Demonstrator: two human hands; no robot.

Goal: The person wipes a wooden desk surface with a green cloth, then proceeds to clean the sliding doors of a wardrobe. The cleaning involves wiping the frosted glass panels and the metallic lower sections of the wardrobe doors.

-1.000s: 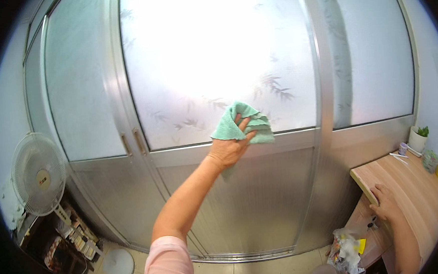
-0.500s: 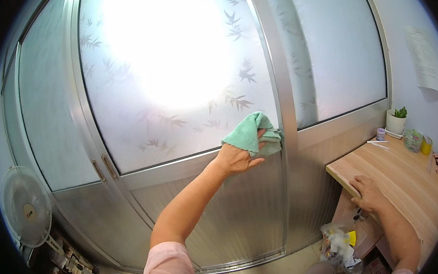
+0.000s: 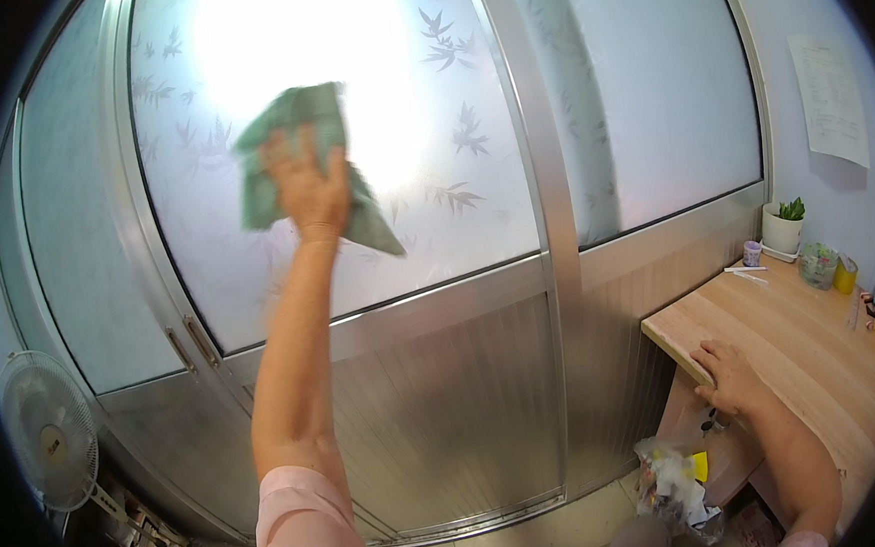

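Note:
My left hand (image 3: 309, 184), its fingers spread, holds a green cloth (image 3: 292, 107) against a frosted glass pane (image 3: 499, 215) patterned with dark leaf shapes. The cloth is fanned out around the fingers, with one corner hanging down to the right, and it is a little blurred. Metal framing (image 3: 439, 298) borders the pane below. At the lower right, my right hand (image 3: 729, 376) lies with its fingers on the edge of a wooden desk (image 3: 761, 319); it holds nothing that I can see.
A standing fan (image 3: 52, 437) is at the far left. Recessed handles (image 3: 201, 340) sit left of the pane. A potted plant (image 3: 783, 230), a yellow tape roll (image 3: 845, 275) and small items stand along the desk's back. A plastic bag of rubbish (image 3: 671, 485) hangs below the desk.
My left hand has moved the cloth up and left, from the pane's lower right corner onto the middle of the glass. The cloth is spread wider. My right hand stays at the desk edge.

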